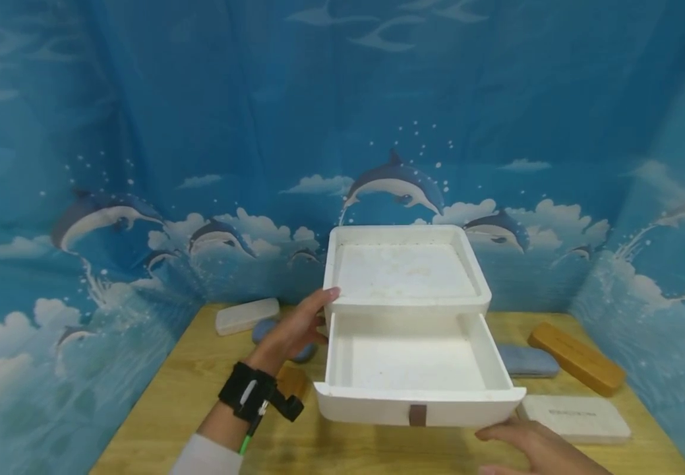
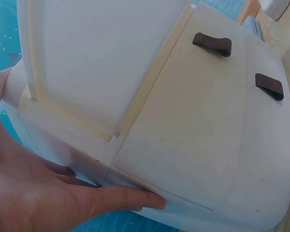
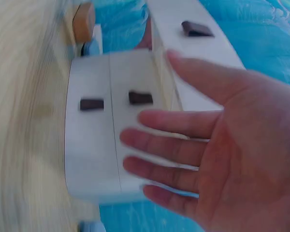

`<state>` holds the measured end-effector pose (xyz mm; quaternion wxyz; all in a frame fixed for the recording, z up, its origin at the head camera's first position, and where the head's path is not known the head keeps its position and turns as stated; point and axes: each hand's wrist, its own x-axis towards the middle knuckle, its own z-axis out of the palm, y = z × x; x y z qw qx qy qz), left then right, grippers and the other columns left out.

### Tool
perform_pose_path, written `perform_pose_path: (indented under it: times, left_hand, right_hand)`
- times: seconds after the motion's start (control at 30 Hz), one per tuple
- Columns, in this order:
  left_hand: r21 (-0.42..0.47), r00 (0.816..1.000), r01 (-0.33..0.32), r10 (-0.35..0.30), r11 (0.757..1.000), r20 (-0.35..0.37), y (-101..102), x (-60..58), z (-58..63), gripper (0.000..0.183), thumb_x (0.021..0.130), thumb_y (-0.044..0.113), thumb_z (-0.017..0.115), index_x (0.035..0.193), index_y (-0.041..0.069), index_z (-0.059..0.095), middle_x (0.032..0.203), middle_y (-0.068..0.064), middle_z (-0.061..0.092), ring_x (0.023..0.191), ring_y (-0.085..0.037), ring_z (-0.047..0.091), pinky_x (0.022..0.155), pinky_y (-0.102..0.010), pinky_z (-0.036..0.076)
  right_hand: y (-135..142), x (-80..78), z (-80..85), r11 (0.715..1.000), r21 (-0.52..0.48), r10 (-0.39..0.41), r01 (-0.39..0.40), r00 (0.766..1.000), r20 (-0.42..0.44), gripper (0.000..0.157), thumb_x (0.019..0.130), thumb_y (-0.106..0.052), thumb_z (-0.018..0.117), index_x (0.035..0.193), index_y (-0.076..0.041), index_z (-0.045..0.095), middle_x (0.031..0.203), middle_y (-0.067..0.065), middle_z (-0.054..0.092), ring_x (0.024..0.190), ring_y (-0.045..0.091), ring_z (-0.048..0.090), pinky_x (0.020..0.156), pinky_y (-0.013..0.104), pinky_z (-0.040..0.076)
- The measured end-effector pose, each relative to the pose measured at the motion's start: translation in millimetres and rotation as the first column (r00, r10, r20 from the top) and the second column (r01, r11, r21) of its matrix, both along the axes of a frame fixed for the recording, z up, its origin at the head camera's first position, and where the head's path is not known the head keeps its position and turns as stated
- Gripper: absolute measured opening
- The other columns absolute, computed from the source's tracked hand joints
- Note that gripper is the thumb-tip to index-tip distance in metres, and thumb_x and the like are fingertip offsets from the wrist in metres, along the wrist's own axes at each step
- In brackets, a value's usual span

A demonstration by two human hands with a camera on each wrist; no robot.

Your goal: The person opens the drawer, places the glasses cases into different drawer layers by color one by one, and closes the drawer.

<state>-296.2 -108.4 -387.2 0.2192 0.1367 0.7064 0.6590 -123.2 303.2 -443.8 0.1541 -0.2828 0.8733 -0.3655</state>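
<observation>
A white tabletop drawer unit point(image 1: 404, 270) with a shallow tray top stands in the middle of the table. Its top drawer point(image 1: 366, 408) is pulled out and holds nothing; a brown tab sits on its front. Two lower drawers point(image 2: 179, 111), pushed in, show brown tabs in both wrist views. My left hand point(image 1: 297, 328) grips the unit's left side, thumb over the top rim and fingers along the side wall. Below the pulled-out drawer's front right corner, my right hand point(image 3: 222, 130) has straight, spread fingers. Whether its thumb touches the drawer I cannot tell.
Left of the unit lie a white case point(image 1: 247, 316), a blue case point(image 1: 264, 328) and a brown thing point(image 1: 291, 381), partly hidden by my arm. To the right are a grey-blue case point(image 1: 527, 361), an orange-brown case point(image 1: 577, 359) and a white lettered case point(image 1: 576, 417). Dolphin-print curtains surround the wooden table.
</observation>
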Motion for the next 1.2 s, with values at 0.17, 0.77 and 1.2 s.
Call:
perform_pose_path:
  times: [0.17, 0.77, 1.2]
  left_hand:
    - [-0.009, 1.000, 0.016, -0.016, 1.000, 0.002, 1, 0.1, 0.2, 0.072, 0.101, 0.065, 0.046, 0.162, 0.031, 0.026, 0.161, -0.010, 0.039, 0.136, -0.041, 0.054, 0.094, -0.056, 0.057]
    - [-0.006, 1.000, -0.002, 0.002, 1.000, 0.005, -1, 0.0, -2.1, 0.072, 0.101, 0.066, 0.046, 0.161, 0.033, 0.025, 0.161, -0.009, 0.038, 0.139, -0.042, 0.051, 0.100, -0.063, 0.054]
    - [0.003, 1.000, 0.003, -0.003, 1.000, -0.001, 1, 0.0, -0.3, 0.071, 0.102, 0.065, 0.045, 0.162, 0.034, 0.024, 0.162, -0.009, 0.037, 0.139, -0.042, 0.051, 0.102, -0.065, 0.051]
  right_hand:
    - [17, -4.9, -8.4, 0.973, 0.173, -0.112, 0.153, 0.967, -0.229, 0.058, 0.097, -0.032, 0.073, 0.149, -0.015, 0.055, 0.143, 0.017, 0.064, 0.124, 0.020, 0.067, 0.081, 0.038, 0.061]
    - [87, -22.8, -52.8, 0.819, 0.343, -0.271, 0.461, 0.836, -0.477, 0.097, 0.070, -0.066, 0.085, 0.140, -0.005, 0.059, 0.137, 0.019, 0.064, 0.113, 0.042, 0.065, 0.077, 0.056, 0.057]
    - [111, -26.0, -76.1, 0.792, 0.351, -0.234, 0.500, 0.779, -0.582, 0.092, 0.072, -0.060, 0.087, 0.138, -0.001, 0.059, 0.133, 0.020, 0.066, 0.110, 0.041, 0.066, 0.076, 0.056, 0.057]
